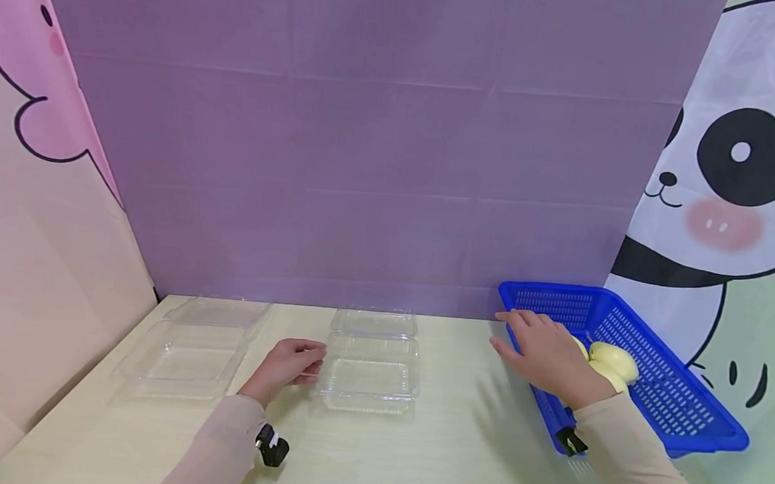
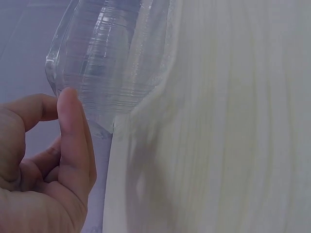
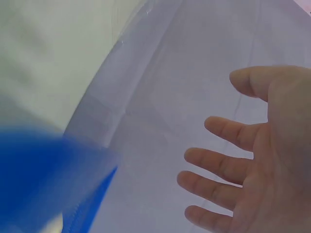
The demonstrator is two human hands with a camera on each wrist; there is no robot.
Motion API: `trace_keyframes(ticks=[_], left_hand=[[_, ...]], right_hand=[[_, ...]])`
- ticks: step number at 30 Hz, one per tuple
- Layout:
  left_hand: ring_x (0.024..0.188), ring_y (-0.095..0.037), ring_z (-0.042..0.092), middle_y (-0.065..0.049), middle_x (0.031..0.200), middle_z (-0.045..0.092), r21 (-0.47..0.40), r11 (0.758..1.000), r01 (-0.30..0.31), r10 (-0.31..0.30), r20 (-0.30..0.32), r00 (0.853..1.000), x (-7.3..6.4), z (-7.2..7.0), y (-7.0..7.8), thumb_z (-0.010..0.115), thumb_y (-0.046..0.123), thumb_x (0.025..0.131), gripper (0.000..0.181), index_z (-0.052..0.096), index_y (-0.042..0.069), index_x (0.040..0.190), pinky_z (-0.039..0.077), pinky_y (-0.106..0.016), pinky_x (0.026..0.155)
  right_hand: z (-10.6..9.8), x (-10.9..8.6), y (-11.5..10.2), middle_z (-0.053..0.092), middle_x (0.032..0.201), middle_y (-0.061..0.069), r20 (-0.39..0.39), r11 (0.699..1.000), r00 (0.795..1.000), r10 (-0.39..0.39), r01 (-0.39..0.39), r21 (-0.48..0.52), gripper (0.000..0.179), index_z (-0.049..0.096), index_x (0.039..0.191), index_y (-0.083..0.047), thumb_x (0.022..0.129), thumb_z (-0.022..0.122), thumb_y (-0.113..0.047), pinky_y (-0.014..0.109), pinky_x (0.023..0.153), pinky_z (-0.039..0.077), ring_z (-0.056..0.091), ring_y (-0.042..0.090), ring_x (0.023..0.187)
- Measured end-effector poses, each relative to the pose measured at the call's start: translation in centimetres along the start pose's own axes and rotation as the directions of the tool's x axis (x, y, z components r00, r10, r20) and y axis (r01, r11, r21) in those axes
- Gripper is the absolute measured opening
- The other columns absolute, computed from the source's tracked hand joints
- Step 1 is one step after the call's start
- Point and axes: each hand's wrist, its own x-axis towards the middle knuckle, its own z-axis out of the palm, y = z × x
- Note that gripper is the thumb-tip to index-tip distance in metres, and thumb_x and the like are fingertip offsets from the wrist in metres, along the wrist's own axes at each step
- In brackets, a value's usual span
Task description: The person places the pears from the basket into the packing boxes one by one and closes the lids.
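Note:
An opened clear plastic clamshell container (image 1: 369,378) stands in the middle of the table, its lid folded toward the back. My left hand (image 1: 291,362) is at its left side; the left wrist view has thumb and index finger pinching the rim of the clear container (image 2: 107,63). Over the left side of a blue plastic basket (image 1: 671,393) is my right hand (image 1: 547,355), fingers spread and holding nothing. Smooth, pale yellow fruits (image 1: 613,359) lie in the basket, partly hidden by that hand and wrist. The right wrist view shows the basket (image 3: 34,170) only as a blurred corner.
Another opened clear container (image 1: 187,363) sits on the left of the pale wooden table (image 1: 441,452). Behind the table hangs a purple cloth (image 1: 380,138). Cartoon-printed cloths stand at both sides, with a panda (image 1: 734,234) on the right one.

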Motion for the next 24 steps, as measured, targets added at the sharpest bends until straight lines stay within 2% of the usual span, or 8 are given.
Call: trace_keyframes(ticks=[7, 17, 24], left_hand=[[0.081, -0.016, 0.061, -0.015, 0.100, 0.065, -0.024, 1.000, -0.003, 0.003, 0.010, 1.000, -0.1, 0.0, -0.1, 0.061, 0.014, 0.100, 0.035, 0.061, -0.010, 0.127, 0.059, -0.026, 0.070], [0.080, -0.015, 0.062, -0.017, 0.101, 0.066, -0.043, 0.999, -0.010, 0.011, 0.020, 1.000, -0.1, 0.0, 0.0, 0.061, 0.014, 0.100, 0.036, 0.061, -0.011, 0.126, 0.059, -0.025, 0.070], [0.080, -0.015, 0.063, -0.017, 0.102, 0.066, -0.043, 0.999, -0.003, 0.004, 0.016, 1.000, 0.0, 0.1, 0.0, 0.062, 0.014, 0.100, 0.035, 0.061, -0.011, 0.125, 0.059, -0.026, 0.070]], right_hand=[[-1.5, -0.2, 0.5, 0.056, 0.136, 0.023, 0.058, 0.999, 0.998, 0.038, -0.038, -0.012, 0.051, 0.057, 0.139, -0.005, 0.101, 0.057, -0.039, 0.065, 0.100, 0.041, 0.052, 0.045, 0.123], [-2.4, -0.1, 1.9, 0.056, 0.135, 0.025, 0.127, 0.996, 0.989, 0.073, -0.066, -0.059, 0.051, 0.057, 0.139, -0.005, 0.101, 0.059, -0.039, 0.068, 0.101, 0.039, 0.050, 0.049, 0.124], [-2.9, -0.1, 3.1, 0.059, 0.130, 0.025, 0.189, 0.997, 0.980, 0.066, -0.055, -0.060, 0.048, 0.060, 0.134, -0.004, 0.099, 0.061, -0.037, 0.067, 0.096, 0.044, 0.053, 0.050, 0.119]])
